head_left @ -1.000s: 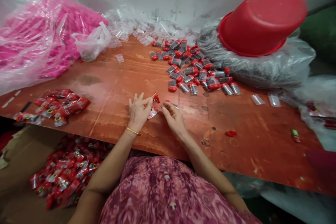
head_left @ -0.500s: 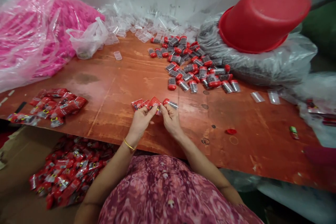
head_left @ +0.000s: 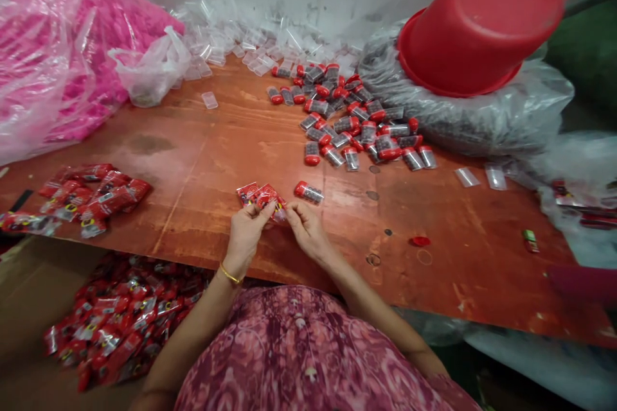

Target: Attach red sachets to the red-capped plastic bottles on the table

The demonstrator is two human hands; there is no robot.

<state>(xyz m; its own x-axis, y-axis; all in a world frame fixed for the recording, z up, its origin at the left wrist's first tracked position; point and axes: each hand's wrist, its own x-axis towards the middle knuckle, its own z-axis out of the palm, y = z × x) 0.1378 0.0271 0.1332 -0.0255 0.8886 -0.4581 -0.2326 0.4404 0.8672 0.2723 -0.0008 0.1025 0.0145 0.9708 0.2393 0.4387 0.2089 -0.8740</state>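
Between my two hands is a small red printed plastic packet (head_left: 267, 196). My left hand (head_left: 248, 234) pinches it from the left, and a second red packet (head_left: 247, 192) lies under or against those fingers. On the packet's right edge, the fingertips of my right hand (head_left: 307, 229) are closed. Just beyond my right hand, a clear tube with a red cap (head_left: 309, 192) and dark contents lies on its side on the table. Whether the packet has anything inside cannot be made out.
Several red-capped tubes (head_left: 369, 133) lie heaped ahead on the wooden table (head_left: 231, 128). Filled red packets (head_left: 116, 201) sit at left, more in a box (head_left: 120, 314) below. A red bucket (head_left: 482, 32) rests upside down on a plastic bag (head_left: 453, 122). A pink-filled bag (head_left: 81, 51) stands far left.
My hands and the packet have shifted slightly left and down. The tube beyond my right hand is now more fully in sight. The whole view has turned slightly.
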